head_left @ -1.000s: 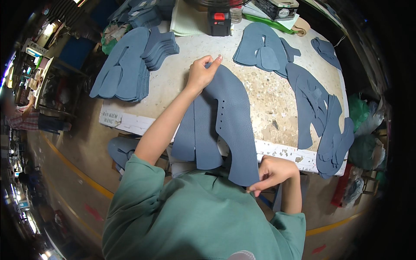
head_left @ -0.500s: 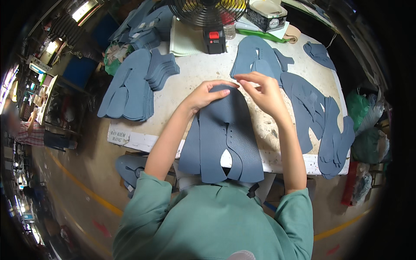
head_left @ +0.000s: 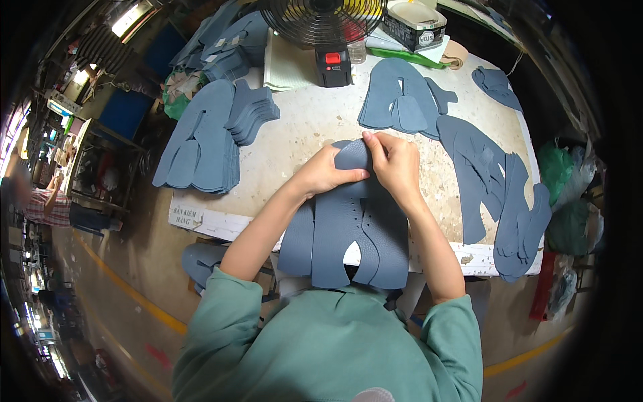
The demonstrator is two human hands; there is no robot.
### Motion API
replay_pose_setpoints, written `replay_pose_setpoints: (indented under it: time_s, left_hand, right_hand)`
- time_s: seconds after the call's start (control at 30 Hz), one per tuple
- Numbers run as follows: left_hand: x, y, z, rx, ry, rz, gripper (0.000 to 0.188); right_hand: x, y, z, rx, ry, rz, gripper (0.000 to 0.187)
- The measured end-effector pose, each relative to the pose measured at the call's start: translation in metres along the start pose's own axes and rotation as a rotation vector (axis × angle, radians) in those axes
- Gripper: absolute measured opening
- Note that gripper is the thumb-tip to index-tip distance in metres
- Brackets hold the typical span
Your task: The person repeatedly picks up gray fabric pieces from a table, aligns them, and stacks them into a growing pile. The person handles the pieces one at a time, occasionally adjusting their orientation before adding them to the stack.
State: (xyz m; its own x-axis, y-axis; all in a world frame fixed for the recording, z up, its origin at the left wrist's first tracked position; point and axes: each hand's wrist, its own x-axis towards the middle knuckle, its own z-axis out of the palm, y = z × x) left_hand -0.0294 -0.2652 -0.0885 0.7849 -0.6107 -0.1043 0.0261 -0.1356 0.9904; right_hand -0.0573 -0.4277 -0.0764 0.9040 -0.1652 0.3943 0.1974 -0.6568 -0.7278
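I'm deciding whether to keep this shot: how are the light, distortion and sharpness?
Head view: the lamp at upper left burns out white; head view: corners go black, and the right side of the white table bows; head view: the held blue-grey piece is sharp enough to show grain, while the distant workbench at left looks soft.

Two hands, a left hand and a right hand, grip at least two overlapping blue pieces at one table. Clockwise from that grip, I count one fan and one bottle at twelve, one box and one wide pile at one, two green bags at three, one co-worker and one tall pile at nine, one small pile at ten and one pad at eleven. Loose pieces at three overlap too closely to count.
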Motion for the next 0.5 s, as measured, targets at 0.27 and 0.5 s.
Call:
replay_pose_setpoints:
  time_s: [0.27,0.5]
  left_hand:
    - [-0.053,-0.016,0.034,-0.171,0.004,-0.168,0.039]
    - [-0.102,-0.024,0.051,-0.169,-0.03,-0.283,0.022]
  right_hand:
    - [0.011,0.02,-0.003,-0.074,0.103,0.043,0.038]
    - [0.021,0.031,-0.007,-0.05,0.129,0.151,0.04]
